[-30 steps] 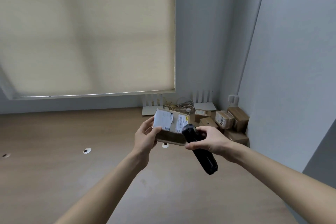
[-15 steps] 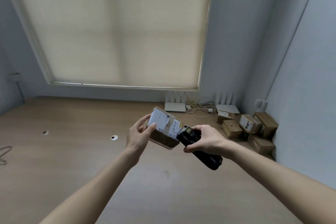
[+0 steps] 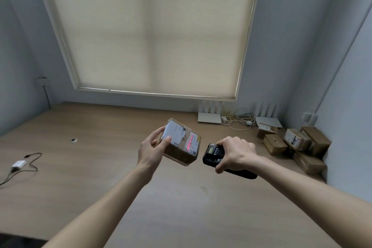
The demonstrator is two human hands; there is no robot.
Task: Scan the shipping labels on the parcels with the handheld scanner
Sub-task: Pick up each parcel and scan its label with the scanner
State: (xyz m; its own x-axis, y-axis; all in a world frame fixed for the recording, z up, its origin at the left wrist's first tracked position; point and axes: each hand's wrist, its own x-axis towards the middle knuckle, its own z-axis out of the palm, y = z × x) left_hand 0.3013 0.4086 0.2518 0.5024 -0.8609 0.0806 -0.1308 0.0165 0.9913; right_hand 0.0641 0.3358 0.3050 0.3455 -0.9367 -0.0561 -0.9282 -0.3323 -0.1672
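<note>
1. left hand (image 3: pixel 151 148), centre of the frame, gripping a small brown parcel (image 3: pixel 181 143) above the wooden desk (image 3: pixel 100 167); thumb laid across the white label on top, other fingers curled round the far left edge and mostly hidden.
2. parcel tilted, lower right corner pointing down, clear of the desk surface.
3. two shipping labels on its upper face: a torn white label (image 3: pixel 174 132) toward the left, a second label (image 3: pixel 192 143) toward the right, with a red scan line glowing across the second.
4. right hand (image 3: pixel 234 153), just right of centre, wrapped round the black handheld scanner (image 3: pixel 213 155); fingers curled over its top, thumb underneath near the lower edge.
5. scanner head aimed left at the parcel, near it but not touching; small screen visible on its upper face.
6. pile of brown boxes (image 3: pixel 293 145) at the right edge, stacked in the desk corner against the wall.
7. two white routers (image 3: pixel 208 120) and tangled cables (image 3: pixel 237 121) at the back of the desk, below the closed blind (image 3: pixel 153 32).
8. white charger with dark cable (image 3: pixel 19 164) at the left edge.
</note>
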